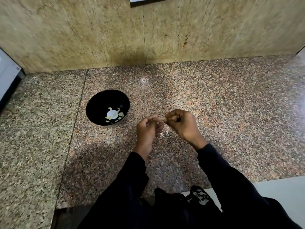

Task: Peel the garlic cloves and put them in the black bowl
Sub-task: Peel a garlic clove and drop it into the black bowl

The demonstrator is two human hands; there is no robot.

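A black bowl (99,103) stands on the speckled granite counter (214,103), left of my hands; several pale peeled garlic cloves (113,115) lie at its bottom. My left hand (147,131) and my right hand (183,124) meet just right of the bowl, above the counter. Between their fingertips they pinch one small garlic clove (162,119), mostly hidden by the fingers. Whitish bits of garlic skin (165,133) lie on the counter directly under the hands.
A beige stone wall (115,33) rises behind the counter. A white appliance edge (8,75) sits at the far left. The counter's front edge (264,180) runs at the lower right, with pale floor beyond it. Dark sleeves cover both forearms.
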